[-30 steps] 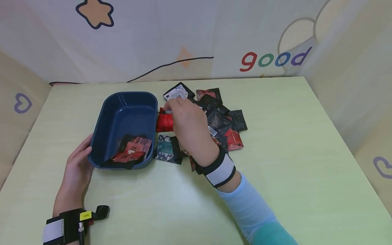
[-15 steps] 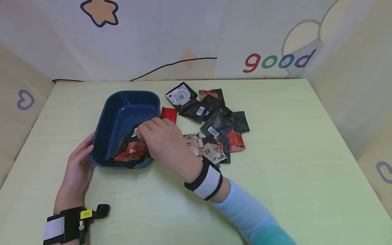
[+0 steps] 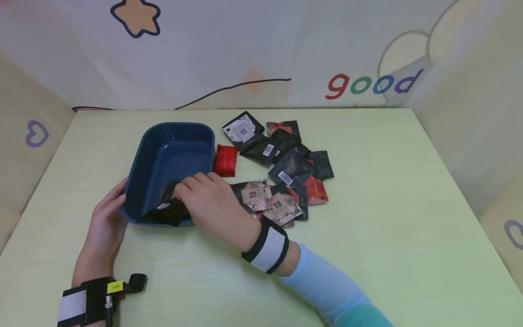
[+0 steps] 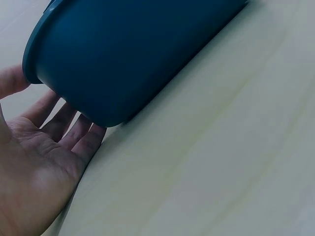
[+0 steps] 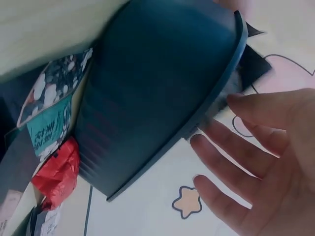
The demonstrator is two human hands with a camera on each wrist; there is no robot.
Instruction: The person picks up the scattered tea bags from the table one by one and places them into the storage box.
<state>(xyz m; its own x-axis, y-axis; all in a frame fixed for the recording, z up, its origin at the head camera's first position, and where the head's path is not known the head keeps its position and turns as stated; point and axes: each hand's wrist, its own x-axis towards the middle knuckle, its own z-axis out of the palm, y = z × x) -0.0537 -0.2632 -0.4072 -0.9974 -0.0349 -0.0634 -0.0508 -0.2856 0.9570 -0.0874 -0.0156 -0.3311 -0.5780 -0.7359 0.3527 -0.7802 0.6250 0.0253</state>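
Note:
A dark blue rectangular tub (image 3: 177, 152) stands on the table with several sachets in its near end. My left hand (image 3: 107, 215) rests against its left side. In the left wrist view the fingers (image 4: 61, 120) touch the outer wall and the thumb lies at the rim. Over the tub's near right corner is my right hand (image 3: 218, 209). Between its thumb and forefinger it pinches a black sachet (image 5: 253, 66) with a pale patch, blurred in the right wrist view. The hand hides part of the tub's contents.
A heap of mostly black sachets (image 3: 291, 167) lies right of the tub. Close to the tub's right wall is a red foil sachet (image 3: 225, 161). A sachet with a teal label (image 5: 49, 123) shows in the right wrist view. A printed curtain (image 3: 229, 54) hangs behind the table.
My right hand has carried a pale-labelled black sachet from the heap leftward into the tub, then lower toward the near end. My left hand has stayed at the tub's side.

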